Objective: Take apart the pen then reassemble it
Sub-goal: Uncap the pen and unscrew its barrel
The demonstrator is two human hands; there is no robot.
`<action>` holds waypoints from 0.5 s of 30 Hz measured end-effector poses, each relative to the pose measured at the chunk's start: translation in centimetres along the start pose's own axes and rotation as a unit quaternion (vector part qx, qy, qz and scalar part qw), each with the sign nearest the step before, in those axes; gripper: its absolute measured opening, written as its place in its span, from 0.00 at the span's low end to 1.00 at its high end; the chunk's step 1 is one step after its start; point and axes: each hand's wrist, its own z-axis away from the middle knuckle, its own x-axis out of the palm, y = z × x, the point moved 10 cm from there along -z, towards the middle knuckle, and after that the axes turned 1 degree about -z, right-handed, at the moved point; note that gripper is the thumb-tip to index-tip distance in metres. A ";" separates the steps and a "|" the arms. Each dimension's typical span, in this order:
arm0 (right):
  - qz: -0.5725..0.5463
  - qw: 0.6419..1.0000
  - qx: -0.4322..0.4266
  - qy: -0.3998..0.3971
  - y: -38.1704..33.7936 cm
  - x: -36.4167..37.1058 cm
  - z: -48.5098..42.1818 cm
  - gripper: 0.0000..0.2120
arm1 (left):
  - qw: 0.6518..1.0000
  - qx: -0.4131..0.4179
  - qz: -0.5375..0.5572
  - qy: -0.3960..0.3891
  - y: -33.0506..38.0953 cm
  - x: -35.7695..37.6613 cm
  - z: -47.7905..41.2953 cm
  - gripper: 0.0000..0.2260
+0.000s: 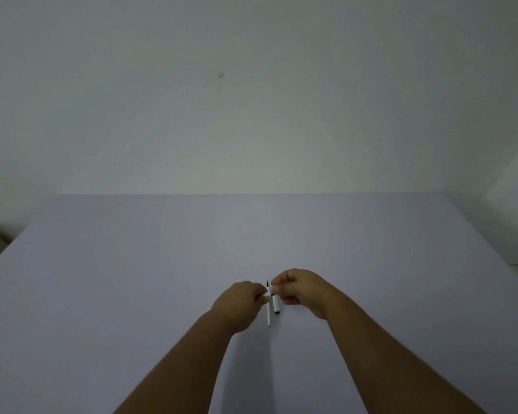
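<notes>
Hands are meeting over the lilac surface (132, 279): left hand (241, 304) pinching a white pen part (269, 315), right hand (299, 289) pinching the dark-tipped piece (276, 304) just beside it. Which half of the task, cannot tell; next move likely needs careful axial alignment.

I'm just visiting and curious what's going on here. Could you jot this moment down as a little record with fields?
surface: plain lilac table
left hand: fingertips closed on a small white piece
right hand: pinching the pen parts from the other side
thin white refill: long, its dark tip pointing away from the person
dark-ended piece: shorter, just right of the refill
pen state: apart, not one piece
</notes>
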 end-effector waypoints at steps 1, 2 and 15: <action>0.004 1.000 0.004 0.005 0.1 -0.2 -0.1 0.06 | 1.000 0.001 -0.001 0.001 0.1 0.0 0.0 0.12; 0.014 1.000 0.009 0.014 0.1 -0.4 0.0 0.08 | 1.000 0.001 -0.003 0.002 0.2 0.0 0.0 0.12; 0.060 0.998 -0.012 0.015 -0.2 -1.1 -0.1 0.05 | 1.000 0.000 0.001 0.002 1.0 0.1 -0.2 0.14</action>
